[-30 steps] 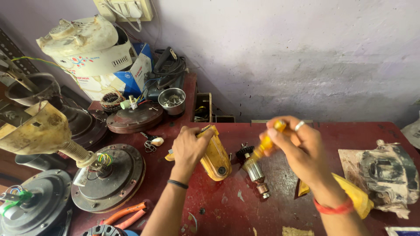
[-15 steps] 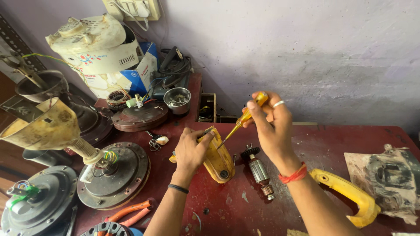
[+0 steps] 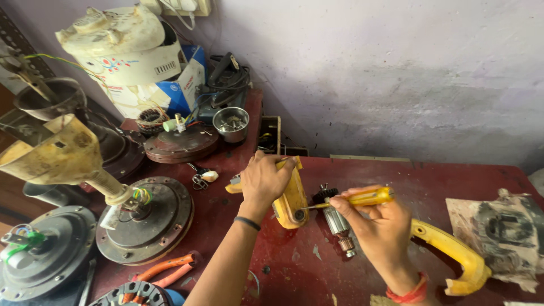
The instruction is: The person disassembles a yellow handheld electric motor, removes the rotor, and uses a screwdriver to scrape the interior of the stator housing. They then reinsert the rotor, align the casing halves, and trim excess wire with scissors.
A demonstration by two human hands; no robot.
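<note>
**Right hand now has the screwdriver tip on the yellow housing**

Right hand (image 3: 385,226), centre-right of frame, fingers pinched round the yellow handle of a screwdriver (image 3: 354,199). Half a second ago that hand was raised with the screwdriver angled up near the wall; now it has dropped and the shaft lies almost level, tip at a round hole low on the yellow housing (image 3: 292,198). Can't tell if the tip is seated in a screw head.

Left hand (image 3: 265,180), frame centre, is closed over the top of the housing, pressing it to the red table (image 3: 430,175). Its grip looks the same across all three pictures. The housing hasn't moved.

My read: positioning is over, the tool is at the fastener, the part is braced.

Around it:
- motor armature (image 3: 335,218) lying on the table just right of the housing, partly behind the right hand
- yellow handle piece (image 3: 453,255) at lower right, apart from both hands
- orange pliers (image 3: 167,269) at lower left
- fan motor (image 3: 144,218) left of centre
- small steel bowl (image 3: 230,122) upper centre-left, near the wall
</note>
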